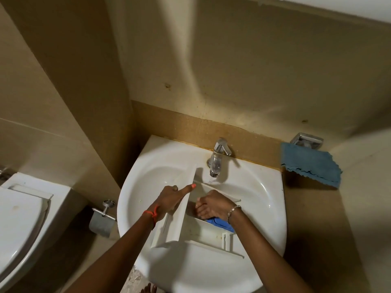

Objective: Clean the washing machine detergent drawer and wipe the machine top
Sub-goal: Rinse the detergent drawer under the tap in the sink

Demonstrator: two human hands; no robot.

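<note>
White plastic detergent drawer (179, 214), centre frame, gripped by left hand (168, 200); right hand (214, 205) curled inside it, hold unclear.

home bathroom (sink (148, 166), toilet (19, 218))

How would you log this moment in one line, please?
left hand holds white plastic detergent drawer | right hand inside drawer | chrome tap running

The detergent drawer (190, 227) lies in the sink (146, 172) below the tap (218, 159) (toilet (23, 210) left, cloth (311, 163) right).
</note>
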